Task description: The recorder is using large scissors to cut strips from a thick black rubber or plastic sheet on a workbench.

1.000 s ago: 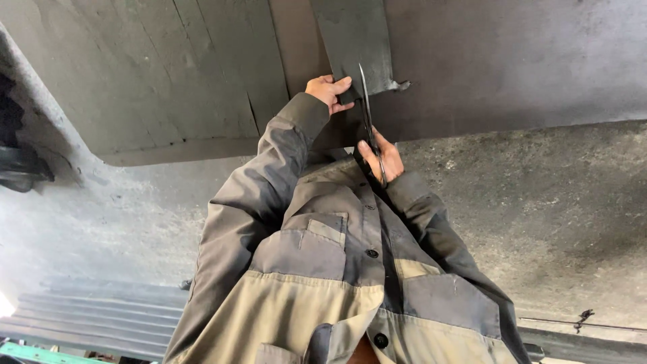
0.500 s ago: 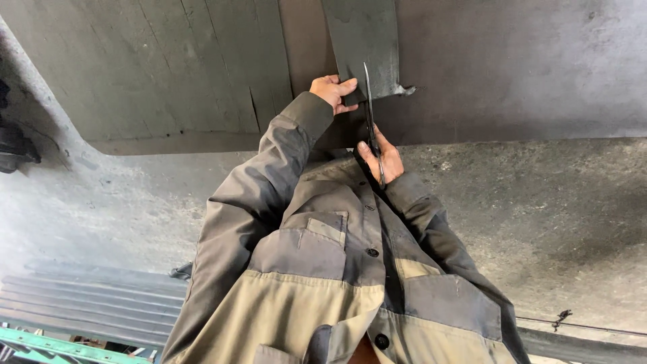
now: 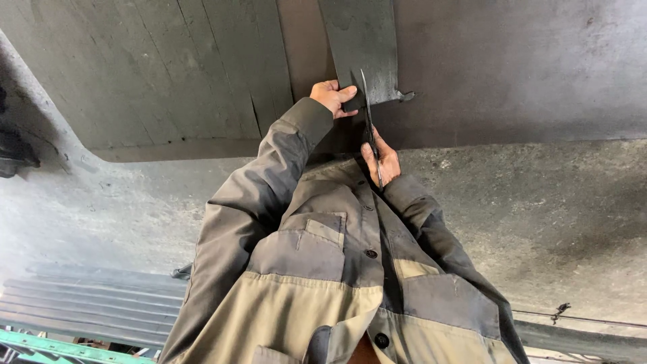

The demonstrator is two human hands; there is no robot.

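Note:
A dark sheet-metal strip (image 3: 360, 47) lies on the grey sheet-covered bench top (image 3: 168, 74) in front of me. My left hand (image 3: 333, 98) pinches the strip's near edge, thumb on top. My right hand (image 3: 381, 158) grips the handles of long black metal shears (image 3: 369, 118), whose blades stand edge-on in the strip's near end. A small cut sliver (image 3: 406, 96) sticks out from the strip's right edge. Both arms are in grey jacket sleeves.
Grey concrete floor (image 3: 539, 216) spreads below the bench edge. Ribbed metal sheets (image 3: 87, 303) lie at lower left beside a green bar (image 3: 60, 347). A dark object (image 3: 13, 152) sits at the far left. A thin wire (image 3: 559, 311) lies at lower right.
The view has shifted slightly, and the ribbed sheets and green bar show more at lower left. Both hands stay on the strip and shears in nearly the same places.

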